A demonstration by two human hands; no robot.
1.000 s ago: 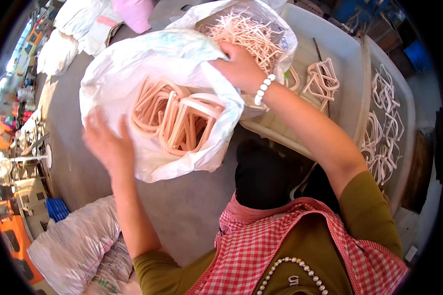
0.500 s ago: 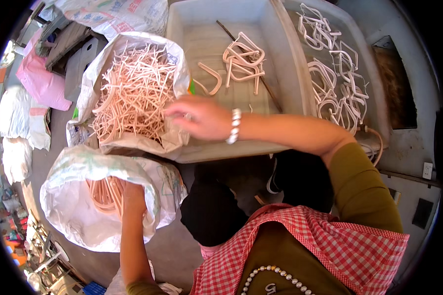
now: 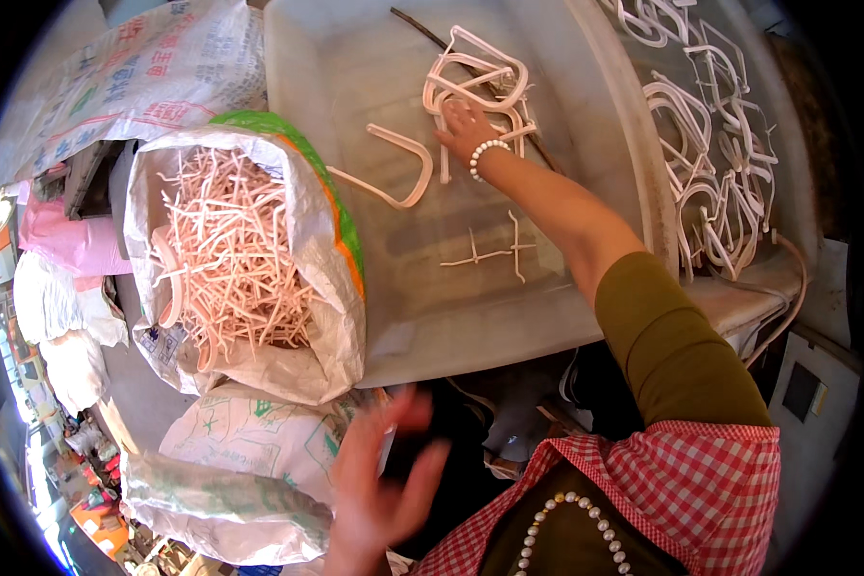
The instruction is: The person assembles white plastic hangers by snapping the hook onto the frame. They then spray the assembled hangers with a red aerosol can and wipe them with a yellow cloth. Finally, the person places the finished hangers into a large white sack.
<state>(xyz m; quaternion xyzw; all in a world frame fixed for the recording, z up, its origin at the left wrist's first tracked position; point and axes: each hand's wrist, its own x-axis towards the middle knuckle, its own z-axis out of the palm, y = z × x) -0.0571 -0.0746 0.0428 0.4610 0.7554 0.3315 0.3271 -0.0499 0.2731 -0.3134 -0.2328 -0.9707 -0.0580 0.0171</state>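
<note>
A: Where's the right hand (image 3: 463, 125)?

B: Far side, reaching into the big pale plastic tray (image 3: 336, 58). Fingers spread flat on the tangle of pink plastic loop pieces (image 3: 480, 82) at the tray's far middle. Touching, prob. gathering them, but can't tell if it's actually clamped on one yet. White bead bracelet (image 3: 488, 154) on the wrist.

A: Left hand (image 3: 379, 475)?

B: Near edge, low, blurred, palm open, fingers apart, nothing in it. It hangs just above a white woven sack (image 3: 250, 442) lying near-left.

A: Anything else in that tray?

B: One U-shaped pink piece (image 3: 394, 168) lying alone, left of the tangle, plus a thin cross-shaped sprue bit (image 3: 494, 252) nearer the body. Rest of the tray floor is bare plastic. Looks like it serves as a sorting surface w/ pieces laid out within arm's reach.

A: And the sack w/ the sticks?

B: Open woven sack (image 3: 331, 288), left of the tray and touching its wall, mouth rolled back so the top stays wide. Full of thin pink plastic sticks and offcuts (image 3: 230, 254). Prob. parked there so scraps drop straight in.

A: Right side?

B: Second tray (image 3: 797, 192), far right, holding more pale loop pieces (image 3: 710, 154), loosely heaped, kept apart from the first lot.
</note>
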